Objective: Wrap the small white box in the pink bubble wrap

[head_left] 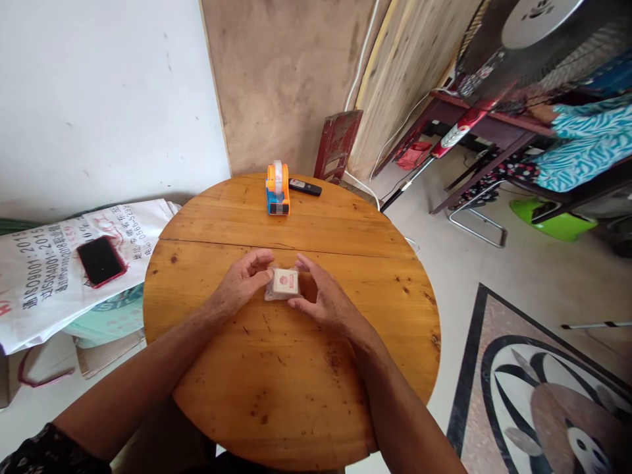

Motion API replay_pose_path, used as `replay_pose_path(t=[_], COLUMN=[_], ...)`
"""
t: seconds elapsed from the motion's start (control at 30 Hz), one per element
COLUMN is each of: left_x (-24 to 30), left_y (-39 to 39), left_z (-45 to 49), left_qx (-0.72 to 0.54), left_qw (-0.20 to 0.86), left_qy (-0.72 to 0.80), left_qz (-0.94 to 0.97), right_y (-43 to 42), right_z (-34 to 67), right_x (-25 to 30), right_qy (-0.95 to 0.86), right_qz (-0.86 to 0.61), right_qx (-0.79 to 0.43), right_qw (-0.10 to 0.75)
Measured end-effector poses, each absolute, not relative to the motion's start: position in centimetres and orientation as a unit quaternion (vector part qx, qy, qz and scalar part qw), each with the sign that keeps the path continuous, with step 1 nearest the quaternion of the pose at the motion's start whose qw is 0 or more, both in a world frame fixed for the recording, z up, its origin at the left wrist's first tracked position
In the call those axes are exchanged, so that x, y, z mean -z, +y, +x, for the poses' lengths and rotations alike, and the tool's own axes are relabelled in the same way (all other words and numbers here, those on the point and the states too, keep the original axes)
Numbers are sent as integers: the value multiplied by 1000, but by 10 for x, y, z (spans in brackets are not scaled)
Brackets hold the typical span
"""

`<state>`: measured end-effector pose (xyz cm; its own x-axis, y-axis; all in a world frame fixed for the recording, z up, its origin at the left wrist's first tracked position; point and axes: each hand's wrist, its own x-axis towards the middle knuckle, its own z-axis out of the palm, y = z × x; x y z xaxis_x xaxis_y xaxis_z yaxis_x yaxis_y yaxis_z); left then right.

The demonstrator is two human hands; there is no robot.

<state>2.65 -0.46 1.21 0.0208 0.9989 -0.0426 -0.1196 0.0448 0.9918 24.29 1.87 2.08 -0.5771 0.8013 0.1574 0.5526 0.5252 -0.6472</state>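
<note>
A small box in clear plastic wrap [285, 282], pale with red print on top, lies on the round wooden table [276, 382]. On its left side is my left hand [247, 278], fingers curved and apart, the thumb at the box's upper left edge. My right hand [320, 293] is on the other side, thumb and fingers spread, the thumb close to the lower right corner. Neither hand is closed round the box. Whether the thumbs press on it I cannot tell.
An orange and blue tape dispenser [278, 189] stands at the table's far side beside a black box-cutter-like object [305, 187]. A phone [101, 261] lies on white sacks at left. A wooden chair [338, 145], a standing fan [459, 128] and a seated person [582, 145] are beyond.
</note>
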Motion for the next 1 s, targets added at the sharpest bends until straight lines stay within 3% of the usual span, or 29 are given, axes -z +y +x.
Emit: replay_pose_path(t=[0.5, 0.8, 1.0], left_x=[-10, -12, -5], left_y=[-4, -2, -2], left_z=[30, 24, 29], left_qx=[-477, -519, -496], left_qw=[582, 530, 558], left_qy=[458, 482, 465], left_qz=[474, 466, 475], right_y=[18, 17, 18], right_z=[242, 242, 232], right_x=[-26, -36, -28], right_qy=[-859, -830, -854], right_qz=[-403, -378, -343], right_qx=[-240, -209, -180], right_qw=[207, 352, 348])
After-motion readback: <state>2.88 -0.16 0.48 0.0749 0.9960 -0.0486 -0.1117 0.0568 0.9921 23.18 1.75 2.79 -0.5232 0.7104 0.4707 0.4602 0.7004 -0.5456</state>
